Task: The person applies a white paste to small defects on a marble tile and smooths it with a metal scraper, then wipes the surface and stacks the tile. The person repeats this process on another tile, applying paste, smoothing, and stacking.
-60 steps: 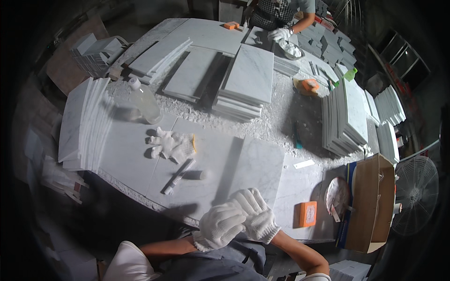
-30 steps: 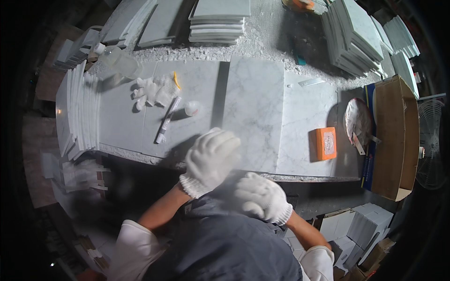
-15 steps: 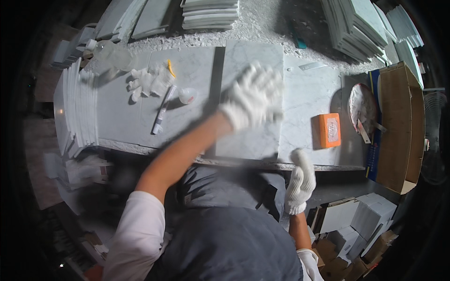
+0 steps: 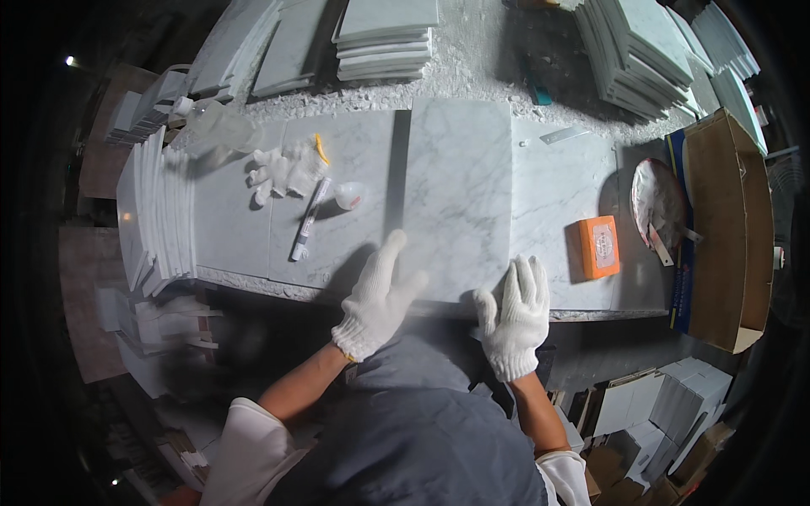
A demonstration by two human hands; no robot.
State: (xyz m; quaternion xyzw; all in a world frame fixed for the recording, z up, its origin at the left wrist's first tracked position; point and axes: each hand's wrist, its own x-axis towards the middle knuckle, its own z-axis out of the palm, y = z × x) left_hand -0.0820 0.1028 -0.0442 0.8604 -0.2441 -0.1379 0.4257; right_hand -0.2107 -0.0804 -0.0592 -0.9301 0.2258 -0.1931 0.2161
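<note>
A veined grey-white marble slab (image 4: 460,185) lies lengthwise in front of me, on top of flat marble pieces. My left hand (image 4: 375,295), in a white knit glove, is at its near left corner, fingers stretched forward and thumb apart. My gloved right hand (image 4: 516,316) is at the near right corner with its fingers extended and thumb spread. Neither hand holds anything. Whether the fingertips touch the slab's edges is hard to tell. An orange box-shaped block (image 4: 599,247) sits to the right of my right hand.
Left of the slab lie a marker pen (image 4: 311,219), a small clear round container (image 4: 348,196), spare gloves (image 4: 288,171) and a plastic bottle (image 4: 221,126). Stacked tiles (image 4: 384,42) stand at the back. A round dish (image 4: 654,198) and cardboard box (image 4: 730,228) are at right.
My left hand has come back from across the slab's surface to its near left corner. My right hand has moved up to the near right corner, its fingers spreading. The view has shifted slightly.
</note>
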